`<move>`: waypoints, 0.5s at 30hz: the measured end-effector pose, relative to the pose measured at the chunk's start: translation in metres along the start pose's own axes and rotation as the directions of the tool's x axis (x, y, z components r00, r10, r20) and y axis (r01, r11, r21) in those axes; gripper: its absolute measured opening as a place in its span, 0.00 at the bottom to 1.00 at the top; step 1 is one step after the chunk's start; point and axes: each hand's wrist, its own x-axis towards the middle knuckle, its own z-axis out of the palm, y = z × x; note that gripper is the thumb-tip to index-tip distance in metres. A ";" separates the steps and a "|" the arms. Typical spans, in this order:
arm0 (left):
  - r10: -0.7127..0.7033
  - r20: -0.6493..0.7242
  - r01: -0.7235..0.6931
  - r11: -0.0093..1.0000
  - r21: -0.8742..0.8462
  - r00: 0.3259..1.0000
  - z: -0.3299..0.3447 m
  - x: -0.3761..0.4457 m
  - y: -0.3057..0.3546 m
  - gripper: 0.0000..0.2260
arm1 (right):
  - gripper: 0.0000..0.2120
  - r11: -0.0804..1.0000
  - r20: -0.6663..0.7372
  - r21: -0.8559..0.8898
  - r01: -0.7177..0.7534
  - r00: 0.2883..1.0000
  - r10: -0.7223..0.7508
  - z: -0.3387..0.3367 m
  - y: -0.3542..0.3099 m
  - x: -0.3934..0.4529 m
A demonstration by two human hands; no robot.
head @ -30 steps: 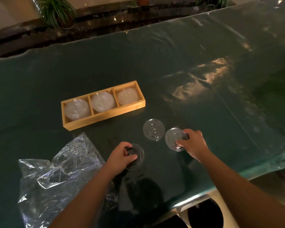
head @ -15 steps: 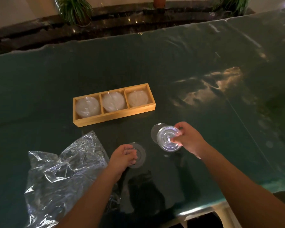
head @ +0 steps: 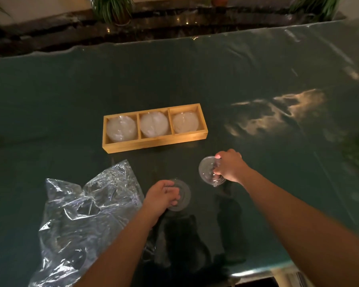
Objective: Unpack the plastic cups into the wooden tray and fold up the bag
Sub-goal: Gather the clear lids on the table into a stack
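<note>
Cups (head: 209,170) of thin clear plastic — likely light, slick, easily crushed — are gripped at the rims by both hands (head: 229,165).

Dark green table cover (head: 174,79), potted plants (head: 112,9) along far ledge (head: 174,23).

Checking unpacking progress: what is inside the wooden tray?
The tray has three compartments, each holding whitish clear plastic cups seen from above. How many are stacked in each, and the tray floor beneath them, cannot be seen.
</note>
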 end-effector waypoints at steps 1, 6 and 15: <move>-0.003 -0.003 0.003 1.000 -0.001 1.000 0.000 0.000 -0.001 0.10 | 0.24 0.998 0.003 0.059 -0.020 1.000 0.020 0.000 0.000 -0.002; 0.002 0.010 -0.002 1.000 -0.015 1.000 0.000 -0.002 -0.001 0.13 | 0.19 0.904 -0.006 0.417 -0.091 0.995 0.102 -0.003 0.001 -0.016; -0.002 0.062 0.022 0.945 -0.325 0.998 0.007 -0.019 0.011 0.10 | 0.22 0.153 0.220 0.965 -0.213 0.975 -0.033 0.037 -0.017 -0.079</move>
